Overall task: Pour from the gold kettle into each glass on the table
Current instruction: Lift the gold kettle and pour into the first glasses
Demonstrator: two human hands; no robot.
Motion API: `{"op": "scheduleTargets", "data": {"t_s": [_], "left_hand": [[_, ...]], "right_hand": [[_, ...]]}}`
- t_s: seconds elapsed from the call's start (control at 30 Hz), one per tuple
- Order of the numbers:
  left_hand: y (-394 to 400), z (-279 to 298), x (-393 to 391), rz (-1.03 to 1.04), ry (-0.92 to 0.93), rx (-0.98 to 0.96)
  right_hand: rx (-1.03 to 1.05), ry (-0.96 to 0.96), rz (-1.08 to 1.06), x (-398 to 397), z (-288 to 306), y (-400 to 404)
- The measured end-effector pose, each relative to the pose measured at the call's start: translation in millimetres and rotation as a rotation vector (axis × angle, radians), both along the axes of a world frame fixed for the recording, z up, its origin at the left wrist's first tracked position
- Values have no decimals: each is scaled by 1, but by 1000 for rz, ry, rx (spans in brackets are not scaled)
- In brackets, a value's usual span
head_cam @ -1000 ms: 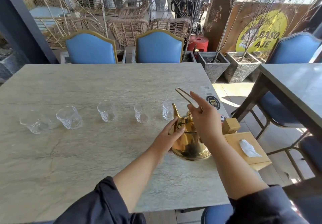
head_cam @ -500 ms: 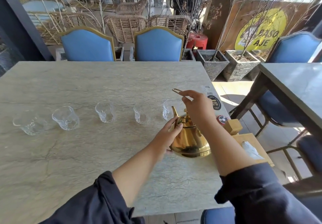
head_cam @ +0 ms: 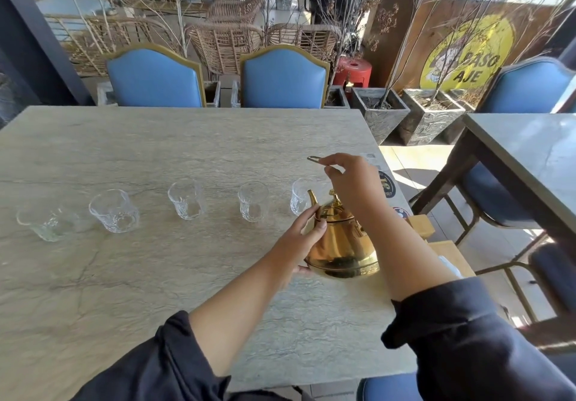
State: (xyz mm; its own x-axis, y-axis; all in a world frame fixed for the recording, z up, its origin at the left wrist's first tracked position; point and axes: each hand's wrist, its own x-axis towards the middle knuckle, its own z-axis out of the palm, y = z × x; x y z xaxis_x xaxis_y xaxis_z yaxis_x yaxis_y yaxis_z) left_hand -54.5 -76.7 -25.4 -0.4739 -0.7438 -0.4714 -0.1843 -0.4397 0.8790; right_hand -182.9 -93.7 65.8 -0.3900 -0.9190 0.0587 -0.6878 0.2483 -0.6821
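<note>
One stone-look table (head_cam: 124, 276) is seen filling most of the view, with a second grey table (head_cam: 530, 157) set well apart at the right. Three blue padded chairs are counted: two (head_cam: 156, 79) (head_cam: 282, 77) drawn up at the far edge and one (head_cam: 526, 88) by the second table. Wicker chairs (head_cam: 224, 42), two stone planters (head_cam: 380, 113) (head_cam: 431, 115) with bare branches, a red stool (head_cam: 355, 71) and a yellow round sign (head_cam: 467, 54) are seen beyond.

One gold kettle (head_cam: 343, 244) is stood on the table near its right edge, its spout turned toward the glasses. Its thin handle (head_cam: 313, 159) is raised and pinched by the right hand (head_cam: 352, 182), fingers closed around it. The left hand (head_cam: 299, 238) is laid against the kettle's left side, fingers loosely spread on the metal.

Five clear glasses are counted in a row across the table: one (head_cam: 46, 223) at the far left, then a second (head_cam: 113, 210), a third (head_cam: 185, 199), a fourth (head_cam: 253, 201), and a fifth (head_cam: 299, 196) just behind the spout. All appear empty.
</note>
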Motion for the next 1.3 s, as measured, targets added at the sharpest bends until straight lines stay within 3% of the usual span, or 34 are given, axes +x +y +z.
{"op": "scheduleTargets", "data": {"t_s": [1.3], "left_hand": [[-3, -5, -1, -58, 34, 34]], "right_hand": [[54, 66, 13, -2, -1, -5]]}}
